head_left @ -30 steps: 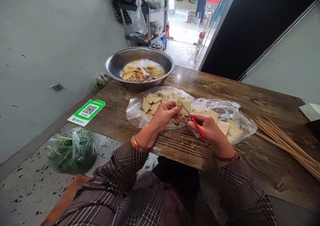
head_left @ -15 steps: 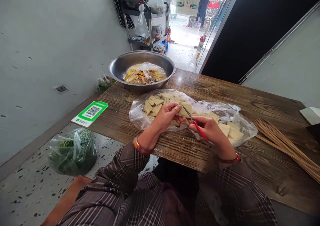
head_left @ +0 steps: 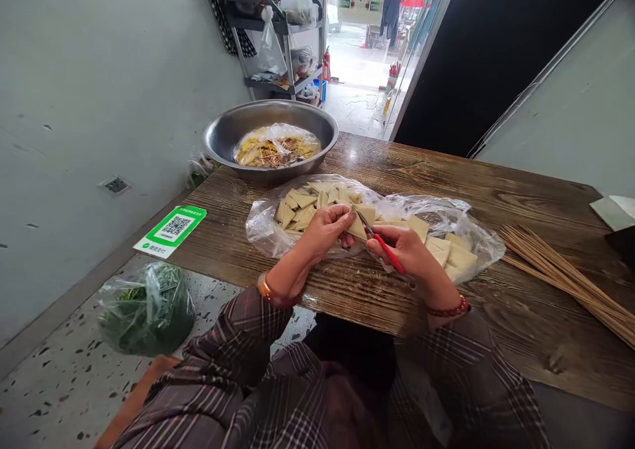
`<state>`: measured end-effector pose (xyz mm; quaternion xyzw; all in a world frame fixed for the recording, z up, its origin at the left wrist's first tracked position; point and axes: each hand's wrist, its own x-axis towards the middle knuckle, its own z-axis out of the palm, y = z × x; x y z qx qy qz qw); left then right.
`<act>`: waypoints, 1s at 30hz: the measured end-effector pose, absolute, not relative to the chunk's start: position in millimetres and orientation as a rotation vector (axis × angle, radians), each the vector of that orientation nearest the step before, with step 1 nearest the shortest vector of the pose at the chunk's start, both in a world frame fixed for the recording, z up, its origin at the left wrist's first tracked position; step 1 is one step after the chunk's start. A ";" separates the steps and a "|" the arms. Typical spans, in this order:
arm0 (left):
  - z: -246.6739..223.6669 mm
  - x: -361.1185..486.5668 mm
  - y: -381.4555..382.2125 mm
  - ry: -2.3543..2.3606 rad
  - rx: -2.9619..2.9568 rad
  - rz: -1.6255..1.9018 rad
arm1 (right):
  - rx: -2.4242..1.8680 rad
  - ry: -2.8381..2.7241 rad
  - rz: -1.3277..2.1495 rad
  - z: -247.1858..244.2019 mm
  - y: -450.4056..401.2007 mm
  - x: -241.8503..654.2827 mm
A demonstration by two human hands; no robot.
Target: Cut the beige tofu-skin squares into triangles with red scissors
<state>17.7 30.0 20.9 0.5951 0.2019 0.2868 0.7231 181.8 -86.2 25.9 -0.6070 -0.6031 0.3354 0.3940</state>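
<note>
My left hand (head_left: 326, 227) pinches a pale beige sheet of bean curd (head_left: 358, 228) between thumb and fingers. In my right hand (head_left: 407, 247) are scissors with red handles (head_left: 389, 253), their blades against the sheet's right side. The held part looks triangular, with a slanting edge along the blades. Below and left of my hands, triangular bean curd pieces (head_left: 300, 200) are heaped on a clear plastic bag (head_left: 258, 229). Larger, squarer sheets (head_left: 460, 257) rest on the plastic to the right of my right hand. My left fingertips are partly hidden behind the sheet.
A wide steel basin (head_left: 218, 146) holding bagged food and thin sticks stands on the wooden table (head_left: 516, 350) at the back left. Bamboo skewers (head_left: 560, 270) lie at the right. A green QR card (head_left: 171, 231) is at the left edge; a bag of greens (head_left: 149, 310) sits on the floor.
The scissors have moved down and closed further across the sheet, which shows as a square earlier and as a triangle in my left hand now. The whole view has shifted slightly.
</note>
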 end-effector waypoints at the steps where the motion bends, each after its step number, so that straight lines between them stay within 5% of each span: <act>1: 21.1 17.5 30.2 0.446 1.313 0.630 | -1.538 -1.526 0.854 26.5 -86.1 182.1; 12: 19.7 17.6 32.3 0.495 1.304 0.654 | -1.562 -1.361 0.952 22.9 -82.1 185.2; 20: 10.8 18.5 49.4 0.854 1.690 1.294 | -1.387 -0.830 0.802 32.0 -83.7 198.9; 30: 15.1 22.9 44.3 0.967 2.104 1.428 | -1.263 -0.683 0.712 35.3 -84.8 211.1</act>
